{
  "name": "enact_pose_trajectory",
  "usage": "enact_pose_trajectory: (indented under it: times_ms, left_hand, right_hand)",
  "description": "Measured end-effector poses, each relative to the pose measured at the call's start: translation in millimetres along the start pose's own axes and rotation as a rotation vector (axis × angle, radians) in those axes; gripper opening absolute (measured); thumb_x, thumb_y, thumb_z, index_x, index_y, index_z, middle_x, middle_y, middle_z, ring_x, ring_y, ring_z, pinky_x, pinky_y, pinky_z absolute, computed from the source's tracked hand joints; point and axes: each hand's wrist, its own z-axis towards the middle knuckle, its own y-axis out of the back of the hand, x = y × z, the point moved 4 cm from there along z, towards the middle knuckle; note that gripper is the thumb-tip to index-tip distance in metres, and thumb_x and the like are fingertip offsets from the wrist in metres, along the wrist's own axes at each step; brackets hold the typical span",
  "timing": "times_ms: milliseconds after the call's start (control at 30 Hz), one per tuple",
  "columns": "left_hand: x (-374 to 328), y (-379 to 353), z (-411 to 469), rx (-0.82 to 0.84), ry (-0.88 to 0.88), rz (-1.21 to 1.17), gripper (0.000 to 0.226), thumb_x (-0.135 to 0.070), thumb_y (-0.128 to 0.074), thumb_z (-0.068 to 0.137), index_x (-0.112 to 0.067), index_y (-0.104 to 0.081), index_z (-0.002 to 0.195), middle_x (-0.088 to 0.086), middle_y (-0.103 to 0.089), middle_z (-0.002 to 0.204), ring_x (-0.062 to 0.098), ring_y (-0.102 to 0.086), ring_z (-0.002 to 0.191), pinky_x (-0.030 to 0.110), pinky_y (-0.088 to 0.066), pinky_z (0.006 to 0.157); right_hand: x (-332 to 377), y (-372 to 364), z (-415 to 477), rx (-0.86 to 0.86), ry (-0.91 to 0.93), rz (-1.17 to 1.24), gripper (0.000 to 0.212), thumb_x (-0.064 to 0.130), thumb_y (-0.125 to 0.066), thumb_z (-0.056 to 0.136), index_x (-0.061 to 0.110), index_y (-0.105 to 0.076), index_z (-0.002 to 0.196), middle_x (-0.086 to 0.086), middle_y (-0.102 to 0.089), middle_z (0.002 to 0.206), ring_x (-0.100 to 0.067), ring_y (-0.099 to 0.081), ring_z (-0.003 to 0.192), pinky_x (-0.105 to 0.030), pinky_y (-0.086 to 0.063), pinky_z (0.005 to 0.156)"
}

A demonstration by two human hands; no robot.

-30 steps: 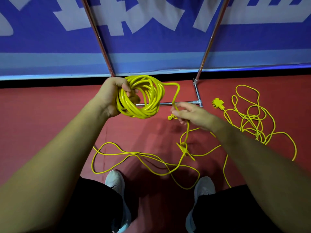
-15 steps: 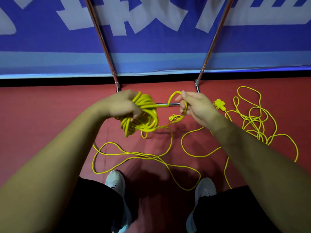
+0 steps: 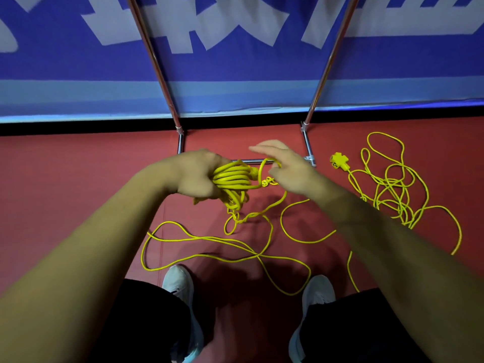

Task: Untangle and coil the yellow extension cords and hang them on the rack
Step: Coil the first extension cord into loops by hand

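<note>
Left hand (image 3: 195, 174) has its grip clamped round a fat coil (image 3: 231, 179) of yellow cord, held up over the red floor (image 3: 65, 192) just on the near side of the rack's bottom bar. The right hand (image 3: 293, 171) is just beside the coil with its fingers stretched toward the far left, but it's pretty blurred. A loop of the cord arcs up against it, and I honestly can't tell if its grip is closed on that loop or not. A small plug (image 3: 267, 182) dangles between the coil and that hand.

From the coil the loose cord (image 3: 199, 238) drops to the floor with a twisted, knotty bit right underneath. It then sprawls in wide loops in front of 2 white shoes (image 3: 178, 281) and black shorts (image 3: 146, 323) at the near edge.

Off to the right, well apart from both hands, a second cord (image 3: 392, 184) lies in a tangled heap. Its yellow socket block (image 3: 339, 161) sits at the far-left end, just right of the rack's foot.

The rack (image 3: 154, 61) is 2 shiny poles rising from the floor, joined by a low bar (image 3: 250, 161) that runs behind the hands.

Behind it all is a blue banner (image 3: 235, 82) with big white characters, cut off at the top, so I can't read them.
</note>
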Motion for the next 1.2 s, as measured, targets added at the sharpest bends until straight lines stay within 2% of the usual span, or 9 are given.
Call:
enact_pose_trajectory:
  times_ms: [100,233,433,500,667,833,1033,1100,1200]
  left_hand:
    - [-3,-1,-1,0.029,-0.022,-0.037,0.025,0.003,-0.06,0.069,-0.018,-0.067,0.082,-0.001,-0.067,0.058,0.018,-0.067,0.051,0.039,-0.058,0.055]
    - [-3,-5,-4,0.071,-0.014,-0.1,0.025,-0.005,-0.059,0.063,-0.019,-0.067,0.082,0.003,-0.068,0.061,0.023,-0.067,0.054,0.041,-0.058,0.054]
    - [2,-1,-1,0.028,0.026,-0.205,0.029,-0.012,-0.058,0.058,-0.019,-0.066,0.085,0.01,-0.072,0.068,0.033,-0.07,0.06,0.041,-0.059,0.055]
    - [1,0,0,0.018,0.04,-0.22,0.025,-0.011,-0.06,0.06,-0.018,-0.065,0.084,0.011,-0.071,0.067,0.033,-0.069,0.058,0.038,-0.058,0.052]
    - [8,6,1,-0.143,0.119,-0.324,0.025,-0.015,-0.059,0.055,-0.013,-0.061,0.08,0.001,-0.065,0.059,0.02,-0.06,0.048,0.031,-0.051,0.048]
    - [12,18,-2,-0.353,0.115,-0.569,0.018,-0.008,-0.056,0.052,-0.011,-0.051,0.069,-0.002,-0.045,0.052,0.017,-0.041,0.046,0.022,-0.031,0.044]
    - [9,13,-1,-0.296,0.149,-0.732,0.015,-0.005,-0.056,0.05,-0.004,-0.053,0.065,0.003,-0.051,0.046,0.014,-0.04,0.035,0.018,-0.028,0.039]
    - [8,9,2,-0.247,0.145,-0.814,0.012,-0.004,-0.055,0.055,-0.001,-0.055,0.067,0.009,-0.059,0.05,0.017,-0.047,0.036,0.018,-0.034,0.04]
    - [8,7,4,-0.218,0.114,-0.976,0.004,-0.004,-0.056,0.062,-0.004,-0.06,0.062,0.015,-0.064,0.058,0.023,-0.06,0.047,0.024,-0.049,0.05]
  right_hand:
    - [20,-7,-6,0.216,0.073,0.218,0.058,-0.01,-0.05,0.088,0.021,-0.055,0.136,0.0,-0.055,0.124,0.002,-0.055,0.063,-0.015,-0.044,0.059]
    - [13,-12,-8,0.348,-0.041,0.343,0.043,0.004,-0.054,0.097,0.032,-0.058,0.128,0.011,-0.052,0.061,-0.022,-0.041,0.05,-0.028,-0.036,0.046]
    - [28,2,-7,0.137,0.058,0.169,0.018,0.004,-0.058,0.096,0.005,-0.064,0.112,0.017,-0.063,0.068,0.0,-0.055,0.054,-0.013,-0.041,0.055]
    - [27,3,-4,0.033,0.104,0.054,0.011,0.01,-0.063,0.093,0.011,-0.067,0.103,0.007,-0.066,0.084,0.001,-0.057,0.071,-0.018,-0.044,0.068]
    - [19,6,-3,-0.022,0.034,0.077,0.005,0.012,-0.065,0.091,0.013,-0.067,0.095,-0.007,-0.066,0.073,-0.006,-0.059,0.059,-0.018,-0.047,0.06]
    - [1,14,-2,-0.113,-0.046,0.097,0.007,0.013,-0.065,0.09,0.01,-0.067,0.084,0.013,-0.061,0.066,0.006,-0.053,0.059,-0.013,-0.039,0.063]
    - [-9,19,-3,-0.119,-0.073,0.167,0.013,-0.002,-0.058,0.092,0.002,-0.067,0.101,0.02,-0.062,0.071,0.011,-0.054,0.055,-0.008,-0.039,0.054]
    - [-11,18,-1,-0.146,-0.058,0.125,0.025,-0.005,-0.055,0.091,0.004,-0.066,0.111,0.012,-0.061,0.092,0.015,-0.055,0.063,-0.004,-0.039,0.058]
    - [-22,26,2,-0.226,-0.105,0.094,0.026,-0.002,-0.053,0.092,0.01,-0.069,0.109,0.02,-0.062,0.08,0.015,-0.054,0.059,-0.003,-0.035,0.059]
